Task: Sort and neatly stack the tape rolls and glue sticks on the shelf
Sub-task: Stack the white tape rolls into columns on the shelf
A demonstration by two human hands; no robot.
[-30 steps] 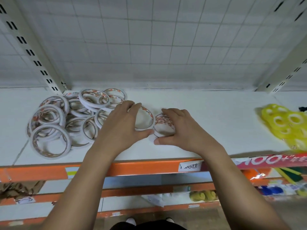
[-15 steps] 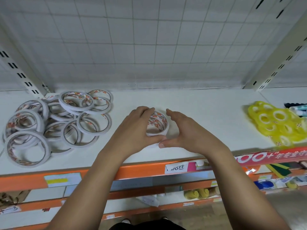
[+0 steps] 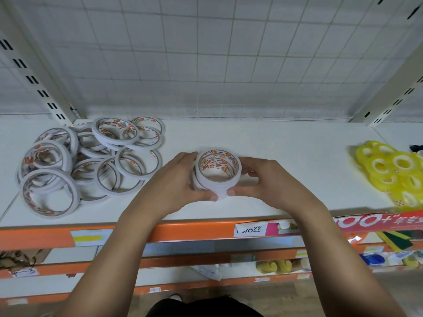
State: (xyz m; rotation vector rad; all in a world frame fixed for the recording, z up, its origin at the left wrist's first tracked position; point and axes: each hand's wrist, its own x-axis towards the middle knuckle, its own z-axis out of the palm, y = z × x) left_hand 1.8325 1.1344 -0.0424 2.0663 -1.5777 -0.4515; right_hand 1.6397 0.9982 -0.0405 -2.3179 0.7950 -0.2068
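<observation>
Both hands are now closed round one small stack of white tape rolls point(image 3: 217, 173) near the middle of the white shelf point(image 3: 286, 147). The left hand point(image 3: 180, 179) curls its fingers against the stack's left side and the right hand point(image 3: 267, 179) curls against its right, with the two thumbs almost meeting at the near edge. A second ago it looked different: two rolls lay side by side, one under each hand, just beside the loose heap. Half a second ago they had been pushed together, and now they sit one on another, the orange-printed cores lined up and open toward me. The stack leans a little. Whether its bottom roll rests flat on the shelf I cannot tell, since the thumbs hide that edge. The hands have also drifted right, so bare shelf shows between the left hand and the heap of loose tape rolls point(image 3: 91, 161), which lies jumbled and overlapping at the left end as it did before. Off to the right, well apart from the hands, sits the cluster of yellow tape rolls point(image 3: 393, 172). Along the front runs the orange shelf edge point(image 3: 183, 232) with a handwritten price label point(image 3: 251, 230) and a red banner point(image 3: 377, 221) — both below the right forearm's side.
</observation>
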